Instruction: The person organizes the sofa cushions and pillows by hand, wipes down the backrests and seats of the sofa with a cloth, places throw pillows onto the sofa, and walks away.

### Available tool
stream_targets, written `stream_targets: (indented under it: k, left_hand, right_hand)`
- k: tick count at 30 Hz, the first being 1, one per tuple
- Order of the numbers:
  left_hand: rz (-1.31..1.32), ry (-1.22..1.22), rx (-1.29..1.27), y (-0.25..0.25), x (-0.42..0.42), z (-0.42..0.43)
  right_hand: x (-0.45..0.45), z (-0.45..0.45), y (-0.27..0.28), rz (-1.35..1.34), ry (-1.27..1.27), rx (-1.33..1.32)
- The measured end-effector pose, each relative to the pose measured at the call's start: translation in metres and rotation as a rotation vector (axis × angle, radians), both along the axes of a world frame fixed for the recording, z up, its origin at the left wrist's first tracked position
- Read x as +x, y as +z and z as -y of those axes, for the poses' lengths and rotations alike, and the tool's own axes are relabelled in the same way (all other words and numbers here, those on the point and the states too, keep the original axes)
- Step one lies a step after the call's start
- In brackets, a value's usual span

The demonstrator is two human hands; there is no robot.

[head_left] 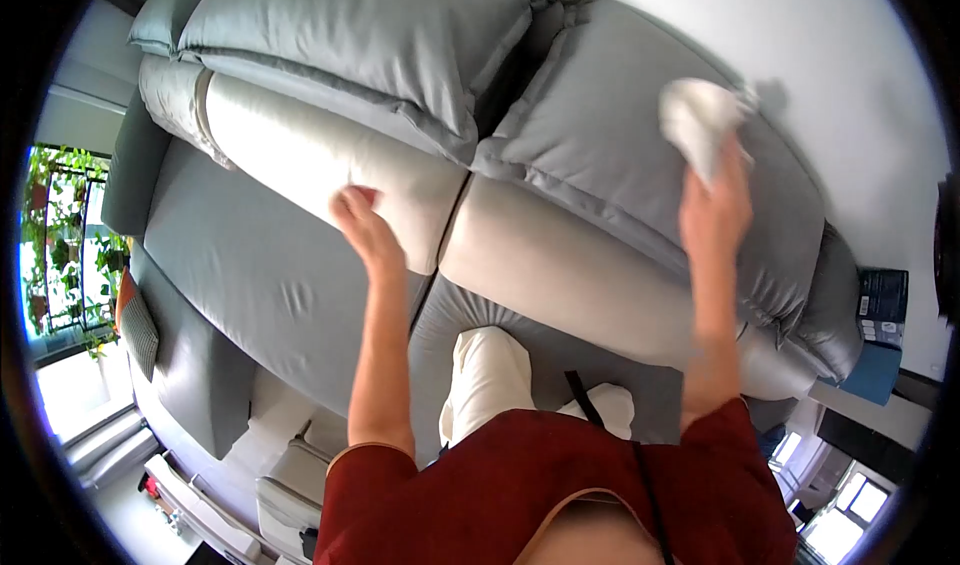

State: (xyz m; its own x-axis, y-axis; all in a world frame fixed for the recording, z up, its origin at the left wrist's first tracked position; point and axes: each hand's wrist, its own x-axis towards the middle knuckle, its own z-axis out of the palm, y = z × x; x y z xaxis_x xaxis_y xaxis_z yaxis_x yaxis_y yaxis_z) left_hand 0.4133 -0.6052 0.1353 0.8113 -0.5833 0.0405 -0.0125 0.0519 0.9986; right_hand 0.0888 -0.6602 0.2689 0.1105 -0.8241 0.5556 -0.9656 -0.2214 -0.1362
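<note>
My right hand [716, 203] grips a white cloth [697, 120], bunched and slightly blurred, in front of the right grey back cushion [620, 125]. Whether the cloth touches the cushion I cannot tell. Over the cream-coloured upper part [300, 140] of the sofa's left half, my left hand [368, 227] is held with its fingers curled. A small reddish patch shows at those fingers, too blurred to make out. Below both hands lies the sofa's grey seat [260, 235], and my knees in white trousers [490, 370] rest on its right part.
Another large grey cushion [350, 25] leans at the back left. A white wall [840, 85] rises behind the sofa. Dark blue boxes [883, 300] stand past its right end. Plants [70, 225] hang by the window, with a patterned cushion [137, 325] near them.
</note>
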Motion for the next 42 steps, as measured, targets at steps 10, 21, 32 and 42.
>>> stream_targets:
  k: [10,21,32,42]
  left_hand:
    - [1.093,-0.110,-0.202,0.111,0.029,0.175]
    - [1.412,0.041,0.016,0.056,0.047,0.209]
    - [1.484,0.056,-0.014,0.052,0.059,0.212]
    - [1.537,0.108,-0.021,0.044,0.066,0.219]
  right_hand:
    - [0.064,0.056,0.025,0.105,0.376,0.249]
    - [-0.318,0.023,0.017,-0.176,-0.665,0.458]
    - [-0.385,0.018,-0.053,-0.109,-0.671,0.240]
    - [-0.309,-0.133,-0.034,0.107,-0.413,0.417]
